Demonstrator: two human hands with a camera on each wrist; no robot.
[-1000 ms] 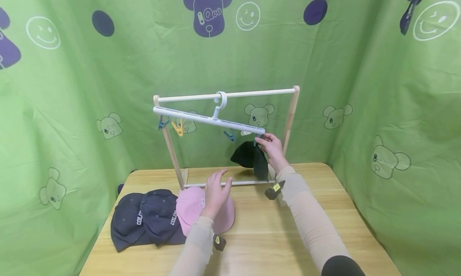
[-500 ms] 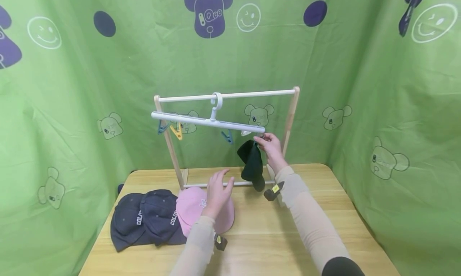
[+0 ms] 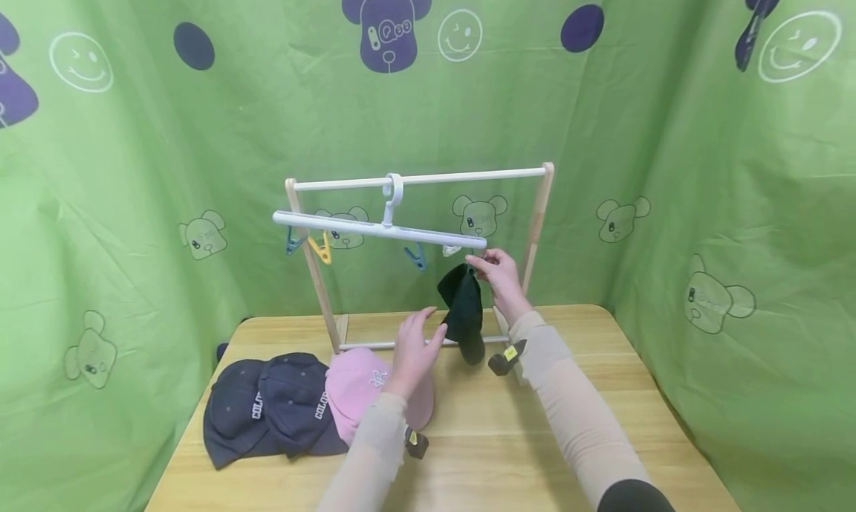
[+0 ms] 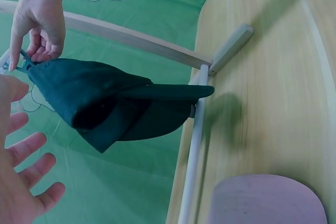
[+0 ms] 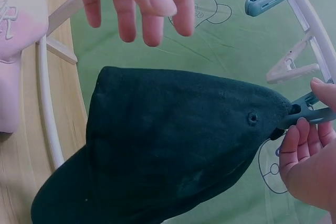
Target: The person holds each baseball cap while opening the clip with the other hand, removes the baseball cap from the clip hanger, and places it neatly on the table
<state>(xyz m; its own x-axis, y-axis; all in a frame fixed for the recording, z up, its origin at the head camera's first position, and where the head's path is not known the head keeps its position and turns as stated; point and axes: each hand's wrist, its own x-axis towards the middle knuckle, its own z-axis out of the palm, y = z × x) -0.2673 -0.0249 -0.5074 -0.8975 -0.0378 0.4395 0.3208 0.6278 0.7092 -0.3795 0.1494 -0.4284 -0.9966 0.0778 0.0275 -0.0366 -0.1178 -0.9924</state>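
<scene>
A dark green cap [image 3: 464,315] hangs by its top from a blue-green clip [image 5: 310,113] at the right end of the light-coloured hanger [image 3: 374,228]. My right hand [image 3: 503,283] pinches that clip between thumb and fingers. In the left wrist view the cap's brim [image 4: 173,92] points down toward the table. My left hand [image 3: 414,352] is beside the cap, fingers spread and holding nothing. The hanger hooks over the rack's top bar [image 3: 468,177], its right end lower than its left. A pink cap [image 3: 354,386] lies below my left hand.
Two dark navy caps [image 3: 234,408] overlap left of the pink cap on the wooden table [image 3: 535,452]. A yellow clip [image 3: 322,249], blue clips [image 3: 416,258] and a white clip [image 5: 291,66] hang along the hanger. Wooden posts [image 3: 535,229] and a lower bar hold up the rack.
The hanger has slid left along the bar, and its left end has dropped, so it tilts less. The green cap has swung round and hangs brim down. My left hand has edged right toward it.
</scene>
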